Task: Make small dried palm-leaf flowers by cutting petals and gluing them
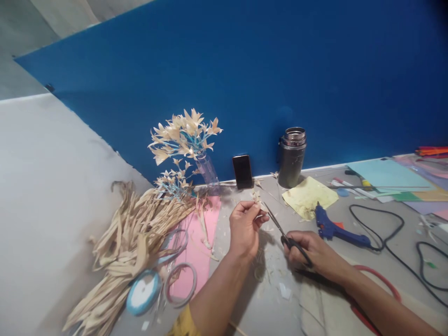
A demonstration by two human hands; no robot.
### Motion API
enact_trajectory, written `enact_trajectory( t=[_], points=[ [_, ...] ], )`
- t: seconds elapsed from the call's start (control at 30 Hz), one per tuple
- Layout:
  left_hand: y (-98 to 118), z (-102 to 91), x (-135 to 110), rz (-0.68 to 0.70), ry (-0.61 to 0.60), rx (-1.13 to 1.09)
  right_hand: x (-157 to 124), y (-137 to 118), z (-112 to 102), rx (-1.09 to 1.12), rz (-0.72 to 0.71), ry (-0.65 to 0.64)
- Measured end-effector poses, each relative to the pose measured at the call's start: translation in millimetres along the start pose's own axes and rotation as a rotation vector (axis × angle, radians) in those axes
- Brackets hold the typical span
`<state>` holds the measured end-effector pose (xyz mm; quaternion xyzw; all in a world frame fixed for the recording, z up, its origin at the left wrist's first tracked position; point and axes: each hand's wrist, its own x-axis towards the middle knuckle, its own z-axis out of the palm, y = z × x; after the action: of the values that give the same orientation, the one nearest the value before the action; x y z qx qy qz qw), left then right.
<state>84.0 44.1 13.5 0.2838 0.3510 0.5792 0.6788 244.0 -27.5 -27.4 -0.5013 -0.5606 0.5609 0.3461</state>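
Between the thumb and fingers of my left hand [245, 225] I pinch a small pale flower [256, 197], which looks made of dry husk. My right hand [312, 252] grips a pair of scissors [293, 244] with black handles. Their narrow blades point up and left, with the tips beside my left fingertips. Whether the blades touch the flower I cannot make out. Below my hands, tiny pale scraps lie scattered on the grey table [269, 284].
At left lie dried corn husks [129, 242], tape rolls [181, 284] and pink paper [196, 252]. Husk flowers [185, 133] stand in a clear vase [207, 169]. Behind are a phone [242, 171] and a dark flask [291, 158]. At right, a blue glue gun [338, 229] trails a black cord [395, 224].
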Motion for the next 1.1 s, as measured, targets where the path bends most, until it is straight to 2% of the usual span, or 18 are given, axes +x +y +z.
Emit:
enact_trajectory(
  t=[0.37,0.77,0.9,1.1],
  points=[
    [0.1,0.0,-1.5,0.005,0.016,0.005,1.0,-6.5,3.4,0.01,0.044,0.018],
    [-1.7,-0.5,-1.1,0.022,0.025,0.017,2.6,1.4,2.6,-0.02,0.032,0.033],
    [-1.4,-0.3,-1.4,0.019,0.027,0.011,2.2,2.7,3.6,0.047,0.075,0.024],
    [-2.0,0.2,-1.1,0.012,0.042,-0.003,2.0,3.8,3.4,-0.031,0.016,0.044]
  ],
)
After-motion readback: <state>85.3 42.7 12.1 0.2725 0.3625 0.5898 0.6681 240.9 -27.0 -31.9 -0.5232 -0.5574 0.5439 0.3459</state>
